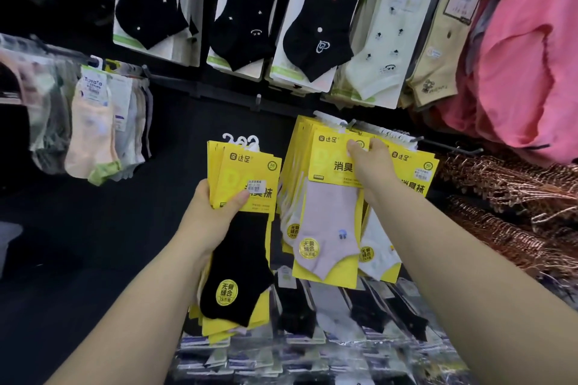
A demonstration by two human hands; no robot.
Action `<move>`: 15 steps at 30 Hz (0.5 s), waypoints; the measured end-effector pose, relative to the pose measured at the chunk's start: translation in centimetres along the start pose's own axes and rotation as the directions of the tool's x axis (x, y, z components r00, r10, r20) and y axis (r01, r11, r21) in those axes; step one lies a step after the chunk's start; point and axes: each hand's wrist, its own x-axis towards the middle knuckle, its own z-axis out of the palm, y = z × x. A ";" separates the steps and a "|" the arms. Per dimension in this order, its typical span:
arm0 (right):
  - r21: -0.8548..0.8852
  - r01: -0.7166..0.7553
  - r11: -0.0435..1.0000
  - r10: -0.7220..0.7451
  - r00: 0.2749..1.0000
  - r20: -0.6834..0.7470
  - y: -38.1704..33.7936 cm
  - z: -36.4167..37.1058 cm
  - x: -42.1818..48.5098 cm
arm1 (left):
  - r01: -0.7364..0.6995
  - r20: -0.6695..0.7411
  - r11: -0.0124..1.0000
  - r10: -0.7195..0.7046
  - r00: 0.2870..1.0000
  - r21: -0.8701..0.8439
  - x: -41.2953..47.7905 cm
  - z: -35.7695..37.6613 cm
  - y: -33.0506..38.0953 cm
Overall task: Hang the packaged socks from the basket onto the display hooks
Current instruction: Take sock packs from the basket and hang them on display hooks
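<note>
My left hand grips a stack of yellow-carded sock packs, a black sock on the front one, white hangers sticking up at the top. My right hand pinches the top of a yellow pack with a pale pink sock at a display hook, where other yellow packs hang behind it. A second hook to the right carries more yellow packs. No basket is in view.
Black and cream sock packs hang in the row above. Pastel socks hang at the left on a rail. Pink garments and copper-coloured hangers fill the right. More sock packs hang below my arms.
</note>
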 end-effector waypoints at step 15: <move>-0.097 0.241 0.966 -0.226 0.964 0.141 -0.3 1.9 -8.3 | -0.017 0.159 0.998 0.027 0.987 -0.065 -1.3 2.0 0.8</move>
